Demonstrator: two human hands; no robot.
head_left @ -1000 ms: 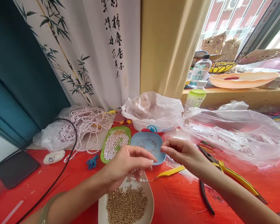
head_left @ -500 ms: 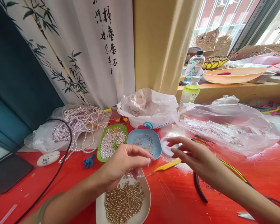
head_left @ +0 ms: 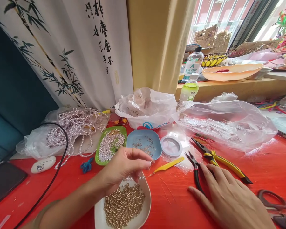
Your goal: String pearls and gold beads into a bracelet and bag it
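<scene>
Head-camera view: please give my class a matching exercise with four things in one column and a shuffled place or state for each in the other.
Things
1. Black-handled pliers
2. Heap of gold beads
3. Blue tray
4. Left hand

Place or state
A. In the white dish
B. Thumb and fingers pinched
C. Partly covered by the right hand
D. Right of the green tray

Pairs: 1-C, 2-A, 3-D, 4-B

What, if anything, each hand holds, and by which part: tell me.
The left hand pinches a tiny piece; by which part is too small to tell. The right hand partly covers the black-handled pliers; whether it grips them cannot be told.
</scene>
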